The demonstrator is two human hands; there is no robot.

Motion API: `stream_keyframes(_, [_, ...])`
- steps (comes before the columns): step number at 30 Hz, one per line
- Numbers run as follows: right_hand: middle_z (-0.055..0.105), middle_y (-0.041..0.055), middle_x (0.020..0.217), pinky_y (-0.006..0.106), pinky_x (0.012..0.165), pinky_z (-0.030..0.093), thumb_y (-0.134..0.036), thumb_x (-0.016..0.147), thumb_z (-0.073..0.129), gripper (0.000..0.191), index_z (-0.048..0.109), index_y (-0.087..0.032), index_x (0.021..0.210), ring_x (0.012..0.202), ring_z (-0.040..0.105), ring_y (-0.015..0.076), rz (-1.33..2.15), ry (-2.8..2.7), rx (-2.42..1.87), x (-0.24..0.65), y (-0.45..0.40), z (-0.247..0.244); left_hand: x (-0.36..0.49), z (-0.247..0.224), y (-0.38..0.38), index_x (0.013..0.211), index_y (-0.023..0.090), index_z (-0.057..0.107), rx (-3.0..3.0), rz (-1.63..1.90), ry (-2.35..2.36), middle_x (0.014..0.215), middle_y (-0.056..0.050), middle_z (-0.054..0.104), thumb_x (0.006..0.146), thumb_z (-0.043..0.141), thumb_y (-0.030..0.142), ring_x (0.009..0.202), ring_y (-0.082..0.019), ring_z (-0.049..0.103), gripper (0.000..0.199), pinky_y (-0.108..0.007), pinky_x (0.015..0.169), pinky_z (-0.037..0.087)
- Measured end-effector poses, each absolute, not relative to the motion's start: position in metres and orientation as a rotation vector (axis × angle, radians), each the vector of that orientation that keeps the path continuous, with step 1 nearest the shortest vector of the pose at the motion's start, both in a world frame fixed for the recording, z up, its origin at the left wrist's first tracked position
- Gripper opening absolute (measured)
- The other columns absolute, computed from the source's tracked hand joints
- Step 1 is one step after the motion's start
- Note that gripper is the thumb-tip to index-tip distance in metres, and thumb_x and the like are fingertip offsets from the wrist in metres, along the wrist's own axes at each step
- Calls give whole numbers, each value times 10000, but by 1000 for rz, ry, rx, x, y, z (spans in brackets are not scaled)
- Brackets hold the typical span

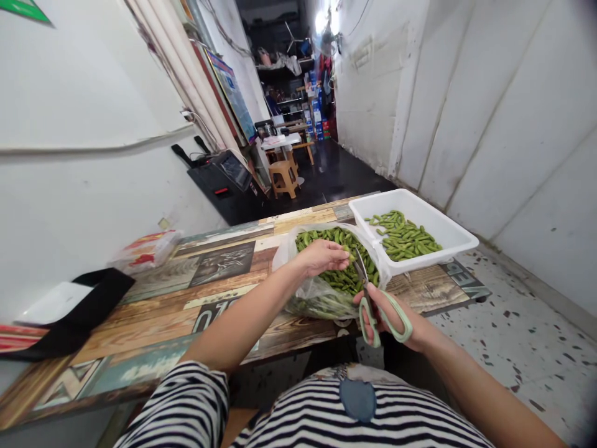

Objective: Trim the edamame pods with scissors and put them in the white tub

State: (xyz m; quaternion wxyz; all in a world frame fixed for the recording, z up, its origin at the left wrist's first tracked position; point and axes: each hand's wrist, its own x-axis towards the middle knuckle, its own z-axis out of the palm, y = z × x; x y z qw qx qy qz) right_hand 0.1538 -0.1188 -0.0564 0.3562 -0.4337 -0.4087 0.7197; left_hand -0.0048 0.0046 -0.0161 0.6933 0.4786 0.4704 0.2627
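Observation:
Over a clear plastic bag [303, 291] full of green edamame pods [333, 283], my left hand [324, 256] pinches a single edamame pod [349, 254] between thumb and fingertips. My right hand [385, 311] grips a pair of scissors [365, 287] with pale green handles, fingers through the loops. The blades point up and away, close to the pod's end, and look slightly parted. To the right of the bag, a white plastic tray [448, 231] holds a loose spread of more pods.
The wood-patterned table [261, 264] carries a red-and-white plastic package [147, 249] and a black box-like holder [105, 298] on the left. Beyond it are a brown stool [282, 177] and a small white table [281, 141]. A white wall [504, 112] runs along the right.

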Motion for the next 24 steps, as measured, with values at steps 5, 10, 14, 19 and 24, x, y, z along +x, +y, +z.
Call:
stream_keyframes(5, [514,-54,480,240,405,415,-639,811,424,504,513,-165,958,378,510,122,1813,-1047,-1133,153,-119,-54,5,-18,-4,676,78,531,985,688,1069,609,-56,646,674,714,61,554,-97,629,184,-229,614,540])
stream_keyframes(10, [511,-49,447,234,390,408,-652,802,421,511,528,-165,910,355,492,118,1765,-1091,-1159,154,-120,-47,8,-17,-14,639,68,528,967,676,1074,596,-72,648,732,644,48,519,-87,624,150,-196,585,531])
stream_keyframes(14, [425,-79,369,217,314,368,-660,780,453,495,526,-173,827,282,393,94,1791,-1035,-1196,155,-120,-47,8,-18,-16,636,68,529,964,692,1111,592,-72,646,735,627,45,514,-87,619,141,-201,586,526])
stream_keyframes(19, [439,-75,442,222,333,420,-635,805,445,484,547,-162,819,310,408,74,1942,-838,-1128,157,-120,-54,28,-7,6,673,86,523,1206,832,1111,579,-34,626,733,607,57,510,-84,593,108,-264,630,530])
stream_keyframes(24, [453,-72,469,229,340,433,-613,816,454,461,545,-164,862,330,430,80,1979,-844,-1095,158,-122,-58,40,4,45,1004,80,611,1638,855,947,927,-87,686,676,591,6,834,-119,639,337,-274,853,481])
